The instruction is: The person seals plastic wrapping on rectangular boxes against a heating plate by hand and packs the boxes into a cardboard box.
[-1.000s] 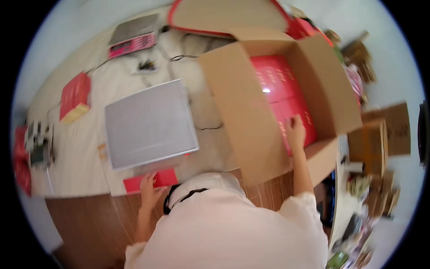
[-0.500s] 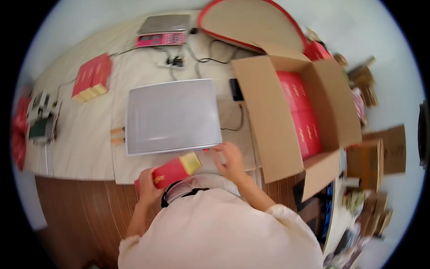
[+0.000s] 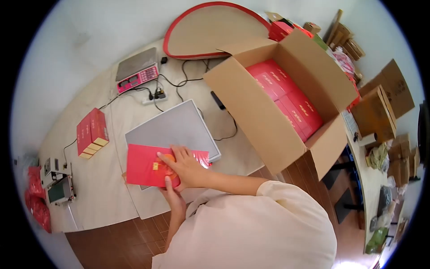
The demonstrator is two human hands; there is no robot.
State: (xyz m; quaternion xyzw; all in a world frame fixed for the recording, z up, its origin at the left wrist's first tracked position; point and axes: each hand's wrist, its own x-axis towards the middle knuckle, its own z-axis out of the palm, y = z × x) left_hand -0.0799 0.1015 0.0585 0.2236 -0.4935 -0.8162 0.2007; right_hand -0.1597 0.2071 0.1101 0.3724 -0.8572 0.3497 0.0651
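A red box or packet with gold marks is held over the near edge of the grey flat panel. My left hand grips its lower side from beneath, thumb at its edge. Across its top lies my right hand, fingers spread and pressing on its face; a shiny red piece shows beyond that hand. To the right, an open cardboard carton holds rows of red boxes. Several red boxes with yellow ends stand together on the left of the table.
A scale with a pink keypad and a power strip sit at the back with loose cables. Behind them leans a red-rimmed tan board. A small machine stands far left; more cartons are at the right.
My right hand has moved from the carton to the red item beside my left hand. The item has been lifted and turned to show its broad face, and the view has rotated.
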